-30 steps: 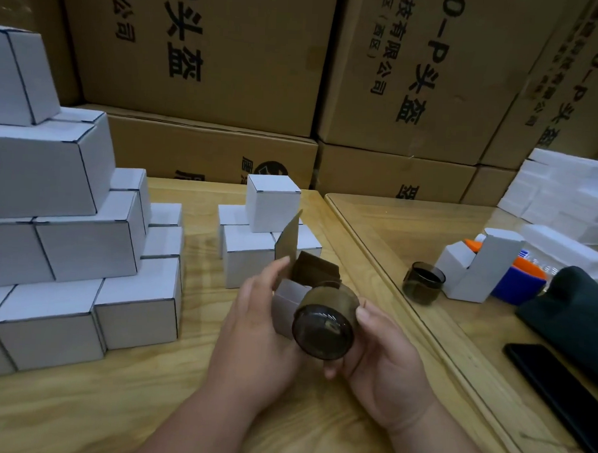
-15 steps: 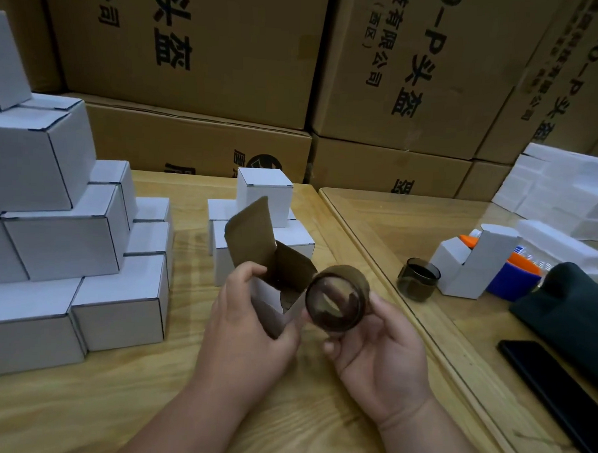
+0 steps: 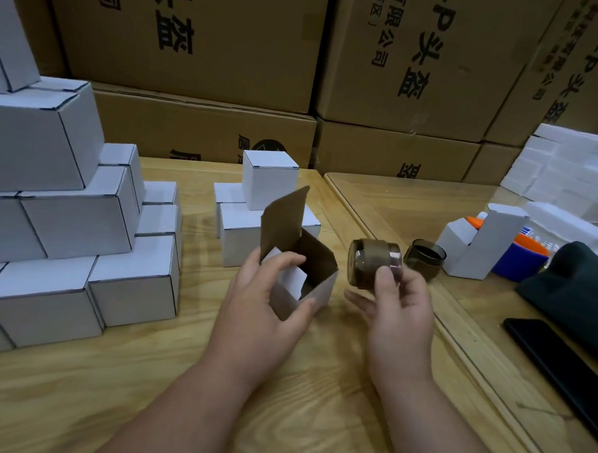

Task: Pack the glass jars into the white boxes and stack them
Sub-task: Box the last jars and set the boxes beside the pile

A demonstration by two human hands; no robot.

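Note:
My left hand [image 3: 270,304] grips a small white box [image 3: 317,288] whose brown-lined flaps stand open, its mouth tilted toward the right. My right hand [image 3: 397,306] pinches a dark brown glass jar [image 3: 371,262] lying on its side, a short way right of the box mouth and apart from it. A second brown jar [image 3: 424,257] stands upright on the table just behind. Closed white boxes form a small stack [image 3: 257,210] behind the open box and a big stepped stack [image 3: 68,216] at the left.
Large brown cartons [image 3: 230,52] wall off the back. On the right, under glass, sit a folded white box [image 3: 478,241], a blue and orange object [image 3: 522,256], a dark cloth [image 3: 576,286], a black phone [image 3: 555,367] and flat white boxes [image 3: 574,176].
The right hand has drawn the jar to the right, away from the box, and turned it sideways. The left hand has tilted the box so its open mouth shows.

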